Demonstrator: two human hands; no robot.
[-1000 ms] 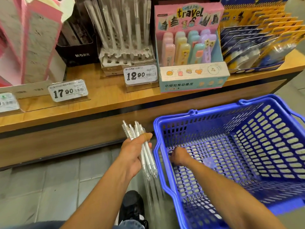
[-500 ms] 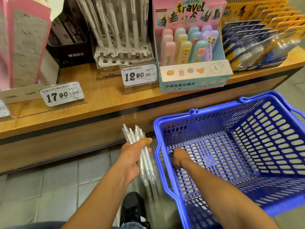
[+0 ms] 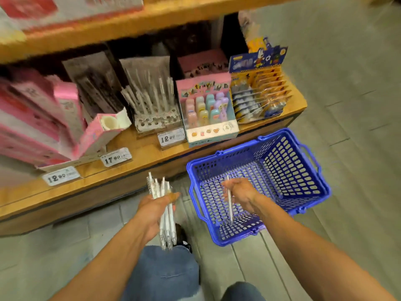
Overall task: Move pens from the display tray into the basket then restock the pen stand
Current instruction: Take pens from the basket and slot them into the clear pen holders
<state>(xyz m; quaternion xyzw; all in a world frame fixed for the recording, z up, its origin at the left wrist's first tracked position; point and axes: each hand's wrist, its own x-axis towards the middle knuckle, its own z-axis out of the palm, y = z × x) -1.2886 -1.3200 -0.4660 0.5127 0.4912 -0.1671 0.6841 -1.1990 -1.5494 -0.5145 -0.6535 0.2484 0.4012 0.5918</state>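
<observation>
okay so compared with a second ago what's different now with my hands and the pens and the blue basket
The right hand, which was down on the basket floor, has come up holding a single white pen above the blue basket. The view has also pulled back and up, so more of the shelf shows. Unchanged: the left hand grips the bundle of white pens beside the basket, and the basket sits on the floor by the wooden shelf.

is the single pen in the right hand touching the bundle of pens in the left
Apart. The head view shows the single pen in the right hand over the blue basket, with bare floor between it and the left hand's pen bundle.
</observation>
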